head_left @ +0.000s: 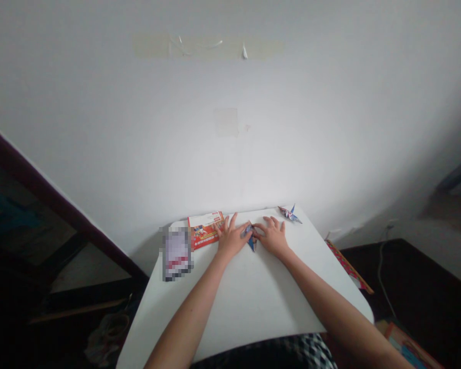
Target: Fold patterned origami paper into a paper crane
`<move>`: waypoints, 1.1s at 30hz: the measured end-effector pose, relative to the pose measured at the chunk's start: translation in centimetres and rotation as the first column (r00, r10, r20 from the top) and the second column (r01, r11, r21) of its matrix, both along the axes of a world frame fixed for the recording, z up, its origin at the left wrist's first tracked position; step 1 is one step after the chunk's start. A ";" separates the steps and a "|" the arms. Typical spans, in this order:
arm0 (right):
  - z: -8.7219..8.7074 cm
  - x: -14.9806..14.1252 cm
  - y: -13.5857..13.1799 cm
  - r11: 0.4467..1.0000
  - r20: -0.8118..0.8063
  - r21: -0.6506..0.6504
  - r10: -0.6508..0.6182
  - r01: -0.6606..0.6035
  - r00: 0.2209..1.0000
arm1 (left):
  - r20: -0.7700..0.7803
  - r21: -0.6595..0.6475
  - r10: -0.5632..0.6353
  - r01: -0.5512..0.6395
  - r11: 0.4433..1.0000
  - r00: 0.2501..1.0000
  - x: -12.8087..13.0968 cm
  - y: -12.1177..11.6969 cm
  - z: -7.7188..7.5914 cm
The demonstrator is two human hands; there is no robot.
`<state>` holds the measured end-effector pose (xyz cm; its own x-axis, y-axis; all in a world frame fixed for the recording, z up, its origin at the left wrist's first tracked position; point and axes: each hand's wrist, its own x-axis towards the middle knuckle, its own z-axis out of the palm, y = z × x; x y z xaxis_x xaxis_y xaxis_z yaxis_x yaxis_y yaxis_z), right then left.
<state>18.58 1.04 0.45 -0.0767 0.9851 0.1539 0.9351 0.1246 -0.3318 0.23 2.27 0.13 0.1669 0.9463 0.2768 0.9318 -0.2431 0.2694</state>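
Observation:
A small piece of folded paper (252, 245), printed blue with a pointed lower end, lies on the white table (253, 302) between my two hands. My left hand (232, 238) holds its left side with thumb and index finger, the other fingers spread over a red and white printed booklet (205, 239). From the right, my right hand (273, 237) pinches the same paper, its remaining fingers fanned out on the tabletop. Parts of the paper are hidden under the fingertips. Beyond my right hand sits a finished-looking origami crane (291, 213) with blue and white print.
A blurred-out phone-like object (177, 253) lies at the table's left edge. The white wall (230, 164) rises right behind the table. On the right, a patterned strip (349, 264) sticks out beside the table, and a cable (382, 277) hangs near the floor.

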 end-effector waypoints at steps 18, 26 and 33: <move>-1.0 0.8 0.4 0.994 -0.130 0.106 0.022 -0.008 0.991 | -0.017 0.065 -0.011 0.012 0.998 1.000 -0.3 -0.3 0.1; -0.5 0.7 0.3 0.998 -0.116 0.063 0.020 -0.013 0.993 | -0.022 -0.011 0.062 -0.063 0.998 0.998 -0.2 0.3 0.0; -0.5 0.6 0.2 0.997 -0.097 0.070 0.019 -0.012 0.995 | -0.046 -0.063 0.088 -0.091 0.994 0.995 -0.2 0.6 0.2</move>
<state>19.16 1.20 -0.08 -0.0730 0.9705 0.2296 0.8967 0.1646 -0.4110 0.07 2.88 0.38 0.0912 0.9738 0.2083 0.9602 -0.1414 0.2408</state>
